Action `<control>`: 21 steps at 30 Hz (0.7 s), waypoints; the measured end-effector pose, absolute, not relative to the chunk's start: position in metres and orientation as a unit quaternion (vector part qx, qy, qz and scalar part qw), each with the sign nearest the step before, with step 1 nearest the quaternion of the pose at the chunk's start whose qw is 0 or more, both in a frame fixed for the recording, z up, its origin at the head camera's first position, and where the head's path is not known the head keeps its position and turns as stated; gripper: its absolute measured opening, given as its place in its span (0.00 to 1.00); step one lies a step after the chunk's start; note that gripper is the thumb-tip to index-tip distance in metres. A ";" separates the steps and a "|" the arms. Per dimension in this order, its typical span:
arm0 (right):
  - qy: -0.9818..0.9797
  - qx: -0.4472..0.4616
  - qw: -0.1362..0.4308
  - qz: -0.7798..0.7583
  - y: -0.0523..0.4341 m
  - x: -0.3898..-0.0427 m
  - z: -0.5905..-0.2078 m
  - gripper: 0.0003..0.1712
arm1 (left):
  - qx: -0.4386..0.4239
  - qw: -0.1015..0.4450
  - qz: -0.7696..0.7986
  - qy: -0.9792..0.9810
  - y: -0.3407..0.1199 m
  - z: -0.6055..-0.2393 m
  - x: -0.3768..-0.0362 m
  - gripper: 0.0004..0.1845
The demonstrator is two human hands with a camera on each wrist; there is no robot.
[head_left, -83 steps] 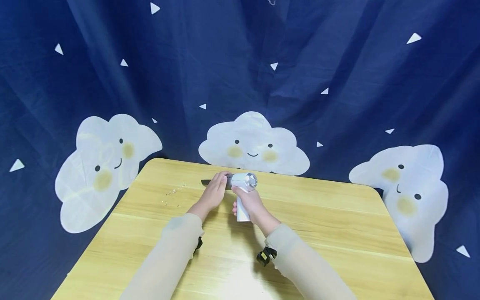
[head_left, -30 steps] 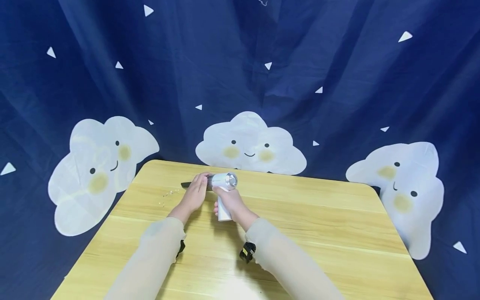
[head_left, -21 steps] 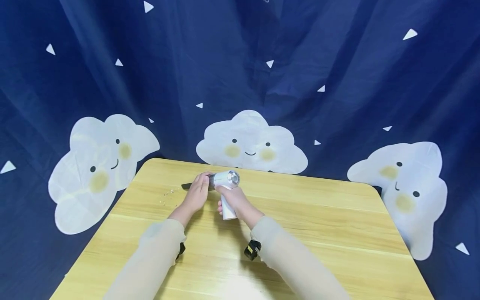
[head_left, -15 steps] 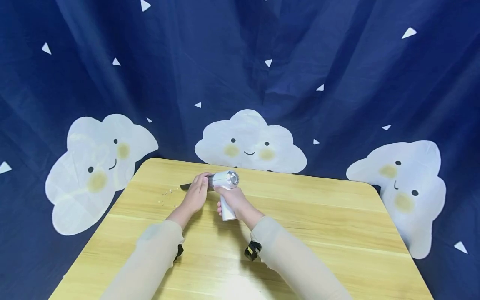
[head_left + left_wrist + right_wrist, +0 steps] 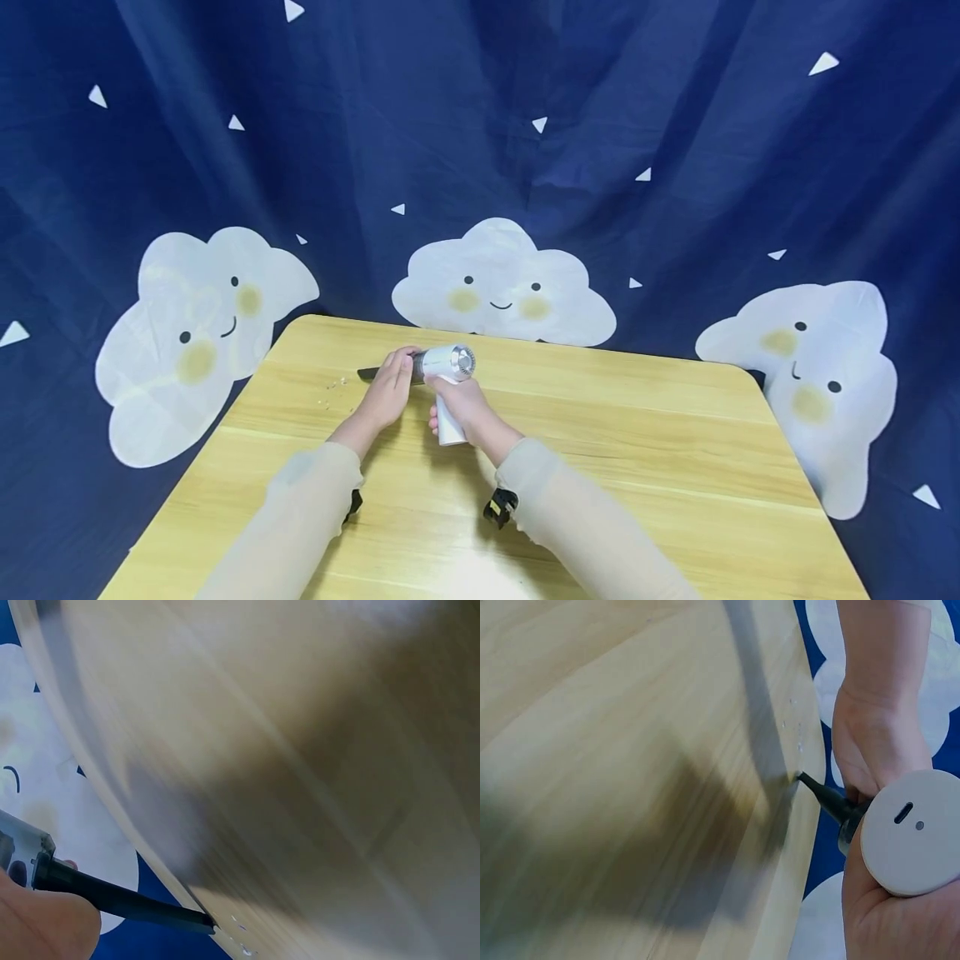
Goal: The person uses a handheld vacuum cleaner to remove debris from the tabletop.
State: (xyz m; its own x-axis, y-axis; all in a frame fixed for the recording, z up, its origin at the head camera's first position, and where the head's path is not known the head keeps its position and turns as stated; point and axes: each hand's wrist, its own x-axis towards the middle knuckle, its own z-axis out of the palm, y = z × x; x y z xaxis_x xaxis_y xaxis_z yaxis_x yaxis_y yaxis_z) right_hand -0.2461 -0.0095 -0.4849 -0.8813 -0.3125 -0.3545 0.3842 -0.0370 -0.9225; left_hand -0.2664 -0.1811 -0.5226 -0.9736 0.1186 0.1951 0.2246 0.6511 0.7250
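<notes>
A white handheld vacuum (image 5: 440,362), pistol-shaped with a silver rear end, is held over the far left part of the table. My right hand (image 5: 467,405) grips its handle; the round base of the handle (image 5: 909,832) faces the right wrist camera. With my left hand (image 5: 387,393) I hold the dark front section, which the fingers partly cover. A narrow black nozzle (image 5: 367,374) juts out to the left, its tip at the tabletop in both wrist views. Small pale scraps (image 5: 342,381) lie scattered just left of the tip; some scraps (image 5: 246,949) also show in the left wrist view.
The wooden table (image 5: 600,467) has rounded far corners, and its far edge runs close behind the vacuum. A dark blue curtain (image 5: 360,125) with white clouds hangs behind it. Black wrist cameras (image 5: 501,507) sit under both sleeves.
Both hands have moved left with the vacuum, mostly over the first two seconds, and only slightly since. Fewer scraps lie on the table than at first, those nearest the nozzle having gone.
</notes>
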 end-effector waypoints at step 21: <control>0.660 0.029 0.243 -0.710 -0.023 -0.245 -0.484 0.31 | -0.080 0.074 -0.396 -0.912 -0.194 -0.523 -0.264 0.28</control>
State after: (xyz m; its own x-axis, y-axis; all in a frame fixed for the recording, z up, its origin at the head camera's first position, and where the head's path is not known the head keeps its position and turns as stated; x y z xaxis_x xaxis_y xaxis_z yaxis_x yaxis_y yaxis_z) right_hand -0.2449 -0.0227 -0.4843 -0.8803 -0.3072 -0.3614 0.3826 -0.0095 -0.9239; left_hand -0.2637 -0.1945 -0.5235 -0.9764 0.0876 0.1976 0.2042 0.6735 0.7104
